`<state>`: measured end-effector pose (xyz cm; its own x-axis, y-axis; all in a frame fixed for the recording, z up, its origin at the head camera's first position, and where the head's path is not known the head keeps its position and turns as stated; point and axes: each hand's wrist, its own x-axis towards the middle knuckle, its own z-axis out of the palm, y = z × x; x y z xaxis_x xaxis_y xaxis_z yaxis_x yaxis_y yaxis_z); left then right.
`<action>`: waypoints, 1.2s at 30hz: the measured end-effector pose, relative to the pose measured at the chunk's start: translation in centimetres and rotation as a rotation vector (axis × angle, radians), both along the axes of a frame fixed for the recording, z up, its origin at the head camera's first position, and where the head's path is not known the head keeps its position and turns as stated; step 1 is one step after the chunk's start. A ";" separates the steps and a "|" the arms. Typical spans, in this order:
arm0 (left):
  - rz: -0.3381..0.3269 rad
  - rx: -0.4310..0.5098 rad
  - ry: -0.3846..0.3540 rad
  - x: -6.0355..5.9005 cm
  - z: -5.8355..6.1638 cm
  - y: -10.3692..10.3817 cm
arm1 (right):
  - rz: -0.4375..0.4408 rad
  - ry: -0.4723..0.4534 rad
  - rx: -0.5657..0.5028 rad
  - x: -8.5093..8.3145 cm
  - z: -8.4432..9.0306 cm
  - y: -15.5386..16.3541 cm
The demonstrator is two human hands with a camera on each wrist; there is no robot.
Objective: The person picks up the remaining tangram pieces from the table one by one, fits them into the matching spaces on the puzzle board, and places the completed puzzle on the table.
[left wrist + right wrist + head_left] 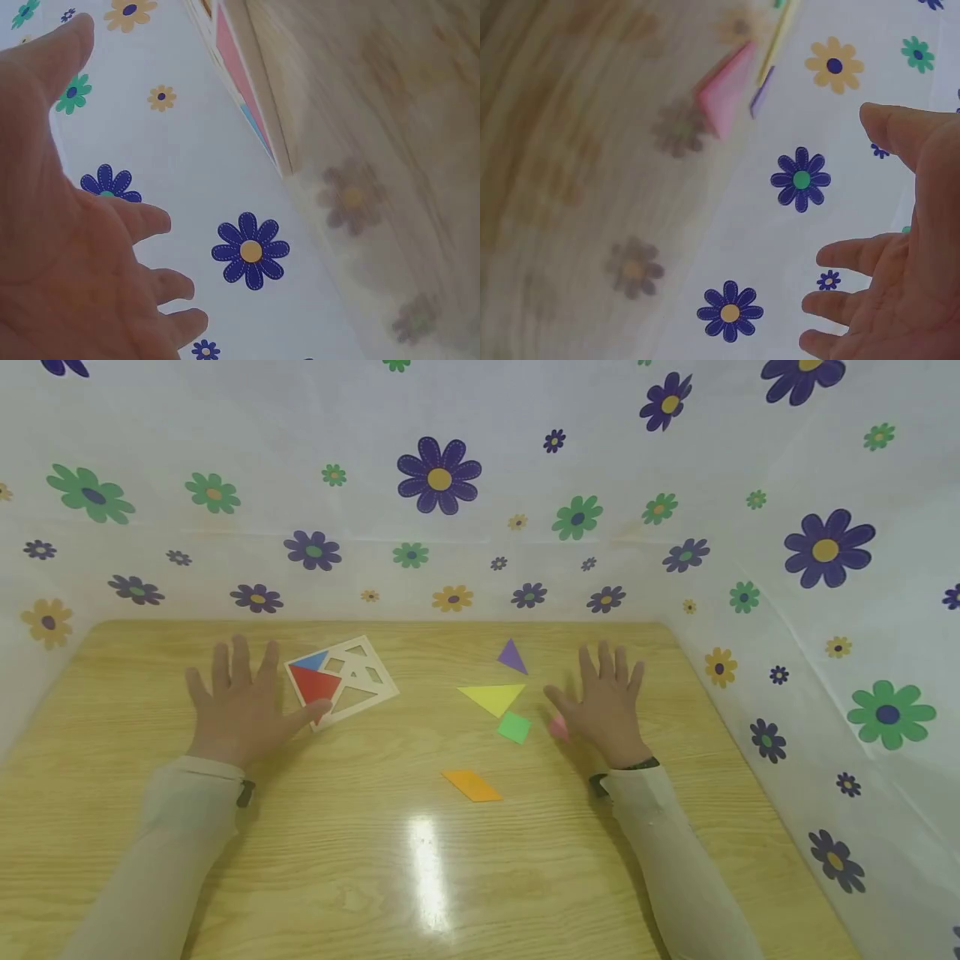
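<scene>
My left hand (243,710) has its fingers spread and holds nothing; its thumb overlaps the near-left corner of a tangram frame (381,696) in the head view. In the left wrist view that hand is apart from the frame (271,97). A red triangle (313,681) and a blue triangle (308,662) lie in the frame, beside several bare cut-outs. My right hand (609,714), also spread, holds nothing. It partly hides a pink triangle (558,727) in the head view; the right wrist view shows the pink triangle (727,90) apart from the fingers.
Between the hands lie a purple triangle (513,657), a yellow triangle (495,697), a green square (514,727) and an orange parallelogram (472,786) on the wooden table (337,860). A flowered white cloth (360,510) stands behind and to the sides.
</scene>
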<state>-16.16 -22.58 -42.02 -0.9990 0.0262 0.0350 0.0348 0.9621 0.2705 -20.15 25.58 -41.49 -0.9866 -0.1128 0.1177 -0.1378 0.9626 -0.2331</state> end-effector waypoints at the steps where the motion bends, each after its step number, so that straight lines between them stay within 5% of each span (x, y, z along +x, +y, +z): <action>1: -0.008 0.006 0.005 -0.1 0.0 0.0 | 0.013 0.003 -0.019 0.0 0.1 0.0; 7: -0.066 0.071 0.067 -0.4 0.1 0.3 | 0.139 -0.058 -0.146 0.8 1.4 -1.5; 12: -0.101 0.123 0.052 -0.7 0.3 0.3 | 0.283 -0.186 -0.099 2.3 2.1 -4.5; 21: -0.110 0.140 -0.147 -1.6 -0.1 -0.4 | 0.628 -0.314 -0.013 4.4 0.6 -9.5; 27: -0.104 0.171 -0.224 -2.2 -1.4 -1.2 | 0.665 -0.388 -0.003 4.9 -0.4 -10.4; 36: -0.112 0.157 -0.217 -2.8 -2.0 -1.5 | 0.610 -0.291 0.065 4.6 0.0 -9.7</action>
